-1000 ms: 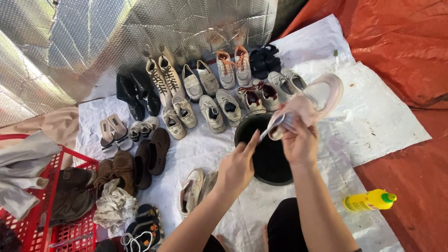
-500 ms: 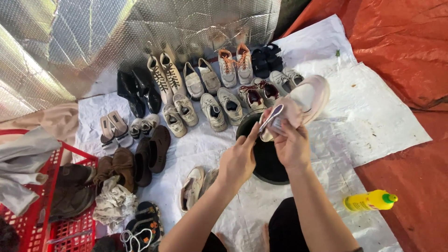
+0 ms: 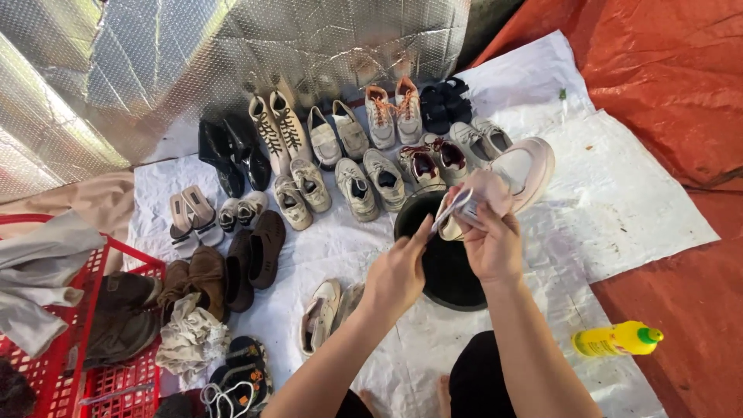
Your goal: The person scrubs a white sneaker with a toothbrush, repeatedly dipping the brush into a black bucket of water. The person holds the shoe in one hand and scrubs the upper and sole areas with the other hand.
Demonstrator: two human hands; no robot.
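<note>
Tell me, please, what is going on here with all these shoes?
A person holds a pale pink sneaker in the right hand above a black basin, while the left hand works a small tool at the shoe's heel end. Rows of other shoes lie on a white sheet in front. A red crate sits to the left, and a yellow bottle lies to the right.

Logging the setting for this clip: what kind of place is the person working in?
Probably a makeshift shoe-cleaning or resale spot on the ground. Rows of shoes lie on a white sheet over orange tarp, and the right hand holds a pale sneaker above a black basin.
</note>
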